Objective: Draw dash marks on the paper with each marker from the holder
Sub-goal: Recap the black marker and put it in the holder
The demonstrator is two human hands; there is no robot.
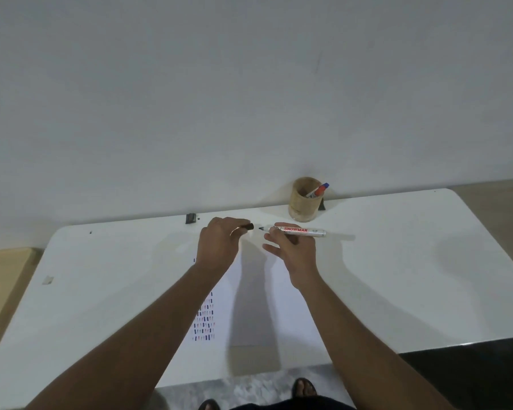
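Observation:
My right hand (290, 250) holds a white marker (304, 231) level above the table, its dark tip bare and pointing left. My left hand (218, 242) pinches the marker's dark cap (248, 226), a small gap away from the tip. Under both hands lies the white paper (281, 306), with rows of blue and red dash marks (205, 321) along its left side. A round wooden holder (305, 199) stands at the table's back edge and contains other markers (318, 190), one with a blue cap showing.
The white table (397, 261) ends at a wall behind the holder. A small dark clip (191, 218) sits on the back edge, left of my hands. Feet in sandals (304, 387) show below the front edge.

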